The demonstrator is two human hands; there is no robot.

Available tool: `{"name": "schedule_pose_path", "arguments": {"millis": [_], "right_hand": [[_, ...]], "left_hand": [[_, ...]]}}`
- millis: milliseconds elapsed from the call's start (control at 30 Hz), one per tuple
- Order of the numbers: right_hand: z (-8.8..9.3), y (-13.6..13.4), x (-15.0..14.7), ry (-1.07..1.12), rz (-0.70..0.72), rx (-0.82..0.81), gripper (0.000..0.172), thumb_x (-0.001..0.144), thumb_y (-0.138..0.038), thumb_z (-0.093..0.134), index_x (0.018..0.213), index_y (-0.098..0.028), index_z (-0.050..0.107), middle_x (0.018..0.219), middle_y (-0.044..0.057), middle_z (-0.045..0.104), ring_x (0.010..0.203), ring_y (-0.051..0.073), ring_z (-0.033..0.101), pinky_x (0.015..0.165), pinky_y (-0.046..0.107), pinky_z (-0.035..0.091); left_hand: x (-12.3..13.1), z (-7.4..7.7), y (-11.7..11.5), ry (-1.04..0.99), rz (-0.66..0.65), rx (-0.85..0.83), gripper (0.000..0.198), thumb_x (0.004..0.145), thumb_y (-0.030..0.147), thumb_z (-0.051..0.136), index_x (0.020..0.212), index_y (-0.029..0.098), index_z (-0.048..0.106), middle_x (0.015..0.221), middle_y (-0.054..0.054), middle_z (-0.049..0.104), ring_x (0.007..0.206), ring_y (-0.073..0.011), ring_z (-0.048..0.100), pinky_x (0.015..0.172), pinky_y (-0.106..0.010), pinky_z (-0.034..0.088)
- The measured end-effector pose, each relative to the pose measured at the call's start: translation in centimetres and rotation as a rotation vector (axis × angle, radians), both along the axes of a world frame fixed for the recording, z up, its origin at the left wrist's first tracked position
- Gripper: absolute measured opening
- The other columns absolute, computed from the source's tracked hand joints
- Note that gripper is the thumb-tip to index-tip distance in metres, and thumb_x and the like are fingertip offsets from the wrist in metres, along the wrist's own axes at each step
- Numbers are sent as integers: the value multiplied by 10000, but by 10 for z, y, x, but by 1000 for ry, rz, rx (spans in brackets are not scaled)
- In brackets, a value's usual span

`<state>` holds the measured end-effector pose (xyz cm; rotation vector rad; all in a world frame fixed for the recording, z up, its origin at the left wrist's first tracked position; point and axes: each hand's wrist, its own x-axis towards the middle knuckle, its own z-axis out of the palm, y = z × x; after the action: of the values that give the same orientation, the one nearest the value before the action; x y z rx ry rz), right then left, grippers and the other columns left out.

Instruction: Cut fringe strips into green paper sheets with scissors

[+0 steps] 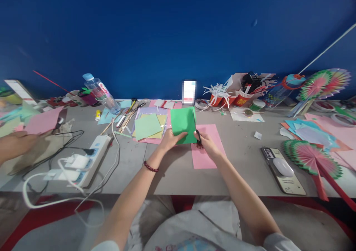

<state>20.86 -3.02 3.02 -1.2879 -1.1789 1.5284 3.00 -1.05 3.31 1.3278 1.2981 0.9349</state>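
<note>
Craft workspace, grey table, coloured paper, pleated fans, red cup, paper strips

Your bare forearms converge forward; your left hand pinches, thumb uppermost; your right hand curls closed nearby.

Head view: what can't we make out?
All in the head view:
Left hand: fingers hidden behind green paper.
Black tool: full shape, partly covered by right hand, and small.
Upright screen: content, pixelated.
Lying phone: part under white mouse.
Co-worker's arm: cut off by left edge.
</note>
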Motion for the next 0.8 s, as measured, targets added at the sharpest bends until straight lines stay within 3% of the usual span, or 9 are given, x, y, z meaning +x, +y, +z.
{"name": "schedule_pose_path", "arguments": {"millis": [467,667,800], "right_hand": [[-1,0,1,12,9,10,579,618,-741,625,666,-179,497,465,-20,521,374,64,395,380,201,281],[-3,0,2,46,-15,-3,586,613,-744,634,645,-179,481,466,-31,481,394,71,422,382,203,263],[-4,1,3,48,-25,-3,572,620,-729,643,652,-181,482,475,-36,472,395,73,420,379,207,254]], "left_hand": [[0,0,0,20,8,-40,455,643,516,736,888,135,698,734,-59,695,584,-171,614,377,-217,455],[1,-8,3,-61,-56,46,352,651,413,762,868,139,721,886,-72,736,764,-205,679,630,-263,552],[1,-6,3,-79,-77,54,377,670,417,749,922,138,717,949,-87,733,836,-232,686,700,-298,559]]}}
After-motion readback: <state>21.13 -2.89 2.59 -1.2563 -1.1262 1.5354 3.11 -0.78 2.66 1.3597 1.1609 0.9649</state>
